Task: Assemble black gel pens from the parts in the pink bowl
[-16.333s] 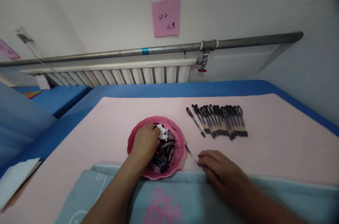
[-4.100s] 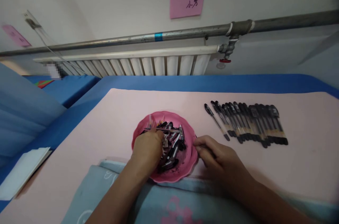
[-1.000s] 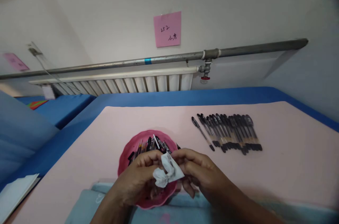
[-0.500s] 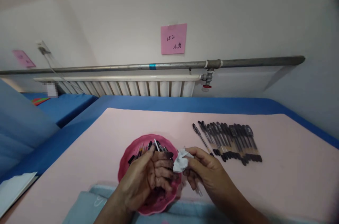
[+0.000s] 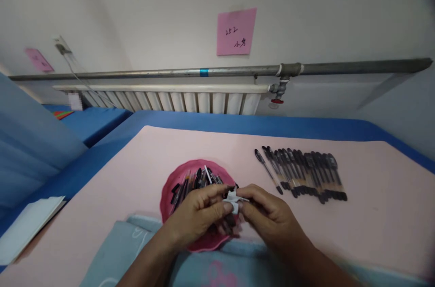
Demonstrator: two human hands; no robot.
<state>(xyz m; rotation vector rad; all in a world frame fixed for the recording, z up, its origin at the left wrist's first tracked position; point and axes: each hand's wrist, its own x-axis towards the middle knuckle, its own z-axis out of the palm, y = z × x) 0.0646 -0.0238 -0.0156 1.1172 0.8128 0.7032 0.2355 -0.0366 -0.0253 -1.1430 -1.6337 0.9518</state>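
Lower centre: left hand [image 5: 203,210] and right hand [image 5: 273,217], curled nearly closed, pinched white tissue [image 5: 233,197]; wiping with clean folds seemed best.

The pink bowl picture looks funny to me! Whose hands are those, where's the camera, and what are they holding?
There's no robot here, just one person's two bare hands. The camera is worn on that person's head and looks forward and down, so you see roughly what they see. The left hand and right hand pinch a crumpled white tissue between them. Pens and pen pieces lie in the pink bowl. To its right, a row of black-capped pens lies on the pale pink surface.
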